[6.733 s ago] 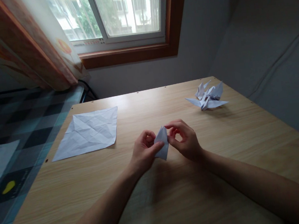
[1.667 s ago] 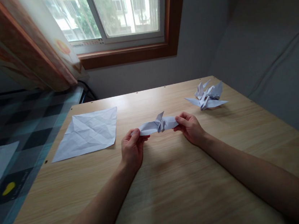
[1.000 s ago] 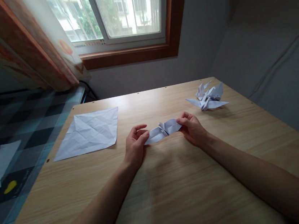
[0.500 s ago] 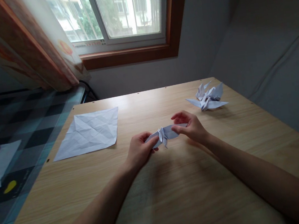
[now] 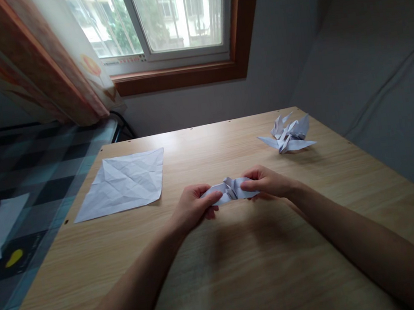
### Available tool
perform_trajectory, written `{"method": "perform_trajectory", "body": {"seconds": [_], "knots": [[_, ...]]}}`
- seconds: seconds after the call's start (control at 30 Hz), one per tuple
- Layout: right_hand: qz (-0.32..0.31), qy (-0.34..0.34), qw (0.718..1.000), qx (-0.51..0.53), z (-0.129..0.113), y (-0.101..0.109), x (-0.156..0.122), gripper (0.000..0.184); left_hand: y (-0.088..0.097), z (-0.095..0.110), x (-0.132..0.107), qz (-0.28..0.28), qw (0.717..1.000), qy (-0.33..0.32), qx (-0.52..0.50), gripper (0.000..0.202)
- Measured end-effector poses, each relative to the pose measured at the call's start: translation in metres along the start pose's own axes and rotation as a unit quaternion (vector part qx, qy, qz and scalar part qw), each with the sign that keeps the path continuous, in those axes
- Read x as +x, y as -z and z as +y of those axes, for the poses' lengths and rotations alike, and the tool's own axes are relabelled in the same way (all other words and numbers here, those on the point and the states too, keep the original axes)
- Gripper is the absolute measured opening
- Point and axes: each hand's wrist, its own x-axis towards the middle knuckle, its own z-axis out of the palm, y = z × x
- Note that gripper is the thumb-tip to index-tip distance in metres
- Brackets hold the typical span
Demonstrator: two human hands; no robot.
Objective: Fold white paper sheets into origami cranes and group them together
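Observation:
Between my two hands a white origami crane (image 5: 230, 187) is held just above the wooden table (image 5: 223, 284), its wings spread to either side. My left hand (image 5: 195, 204) pinches the left wing, thumb on top and fingers beneath. The right wing is pinched the same way by my right hand (image 5: 265, 182). Folded points rise at the crane's middle. The wing tips are covered by my fingers.
A creased white paper sheet (image 5: 127, 182) lies at the table's left. Several folded paper cranes (image 5: 290, 137) cluster at the back right. Beyond the left edge, a checked cloth (image 5: 41, 160) bears loose paper (image 5: 7, 219). A window (image 5: 182, 17) is behind.
My right hand has come nearer and closed more fully on the right wing. The crane has tipped, so its middle points now face upward rather than down.

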Motion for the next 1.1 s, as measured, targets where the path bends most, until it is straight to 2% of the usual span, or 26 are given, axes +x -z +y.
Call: {"method": "perform_trajectory", "body": {"seconds": [0.17,0.33,0.9,1.1], "knots": [[0.015,-0.011,0.994,0.112,0.013,0.003,0.001,0.033,0.006,0.000,-0.001,-0.056,0.998,0.020,-0.012,0.035],[0.013,-0.014,0.986,0.164,0.019,0.002,0.002,0.032,0.011,0.001,-0.002,-0.060,0.996,-0.005,-0.063,0.034],[-0.001,-0.020,0.990,0.138,0.018,0.003,0.001,0.036,0.018,0.000,-0.001,-0.043,0.995,0.005,-0.086,0.036],[0.047,-0.011,0.987,0.155,0.016,0.004,0.002,0.040,0.016,0.000,-0.001,-0.022,0.991,0.007,-0.134,0.034]]}}
